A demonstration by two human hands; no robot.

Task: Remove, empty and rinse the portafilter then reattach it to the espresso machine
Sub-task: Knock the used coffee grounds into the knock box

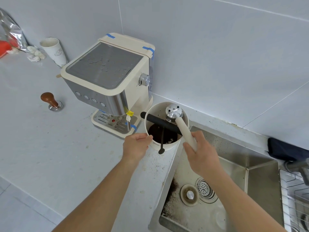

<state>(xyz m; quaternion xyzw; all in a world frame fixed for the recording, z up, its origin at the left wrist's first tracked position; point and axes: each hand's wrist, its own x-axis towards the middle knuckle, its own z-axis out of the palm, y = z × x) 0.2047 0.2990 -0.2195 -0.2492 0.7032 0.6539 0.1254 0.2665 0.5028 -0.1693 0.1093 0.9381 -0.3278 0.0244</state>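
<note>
Right hand (201,154): fingers wrapped around the cream handle of the one portafilter (179,121), gripping its lower end
Left hand (136,145): fingers curled onto the near-left rim of the one knock box (167,143), thumb at the rim, steadying it
Portafilter: off the machine, turned upside down, its metal head (172,111) inside the far side of the knock box, underside facing up, handle sloping down towards the sink
Knock box: one white round tub on the counter, between the machine and the sink, with one black bar (160,122) across its mouth; the portafilter's neck lies against the bar's right end
Grounds (162,135): one dark heap in the bottom of the tub; loose specks lie on the counter in front and along the sink's left wall
Espresso machine (108,84): one, cream and steel, just left of the tub; four round buttons on its front
Sink (234,173): one steel basin to the right, holding one strainer (204,190) and one plug (189,195) side by side
Tamper (51,101): one, wooden-handled, upright on the counter well left of the machine
Paper cup (54,51): one, against the wall behind the machine
</note>
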